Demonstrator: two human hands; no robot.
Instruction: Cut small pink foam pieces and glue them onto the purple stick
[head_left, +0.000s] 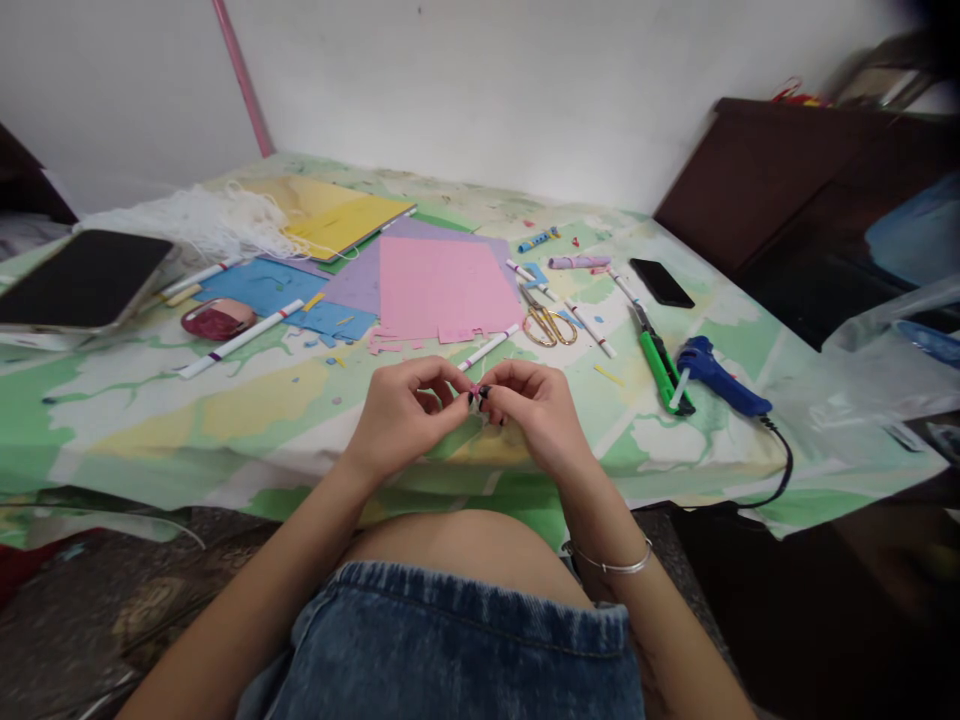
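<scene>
1. The left hand (pixel 401 410) and right hand (pixel 536 405) meet fingertip to fingertip over the near edge of the table (pixel 135 400), both pinched shut on a tiny pink scrap (pixel 475 390) between them.
2. The scrap is held just above the tablecloth, in front of the person's lap; the cloth directly under and beside the hands lies bare.
3. A white marker (pixel 487 348) lies just beyond the fingertips, with the pink sheet (pixel 442 285) behind it.
4. To the right lie scissors (pixel 547 322), a green box cutter (pixel 660 365) and a blue glue gun (pixel 716 375), whose cord drops over the table edge.
5. To the left, well apart, lie another marker (pixel 240 340), blue paper (pixel 262 285) and a tablet (pixel 79 280).
6. The fingers hide most of the scrap; its shape is hard to make out.
</scene>
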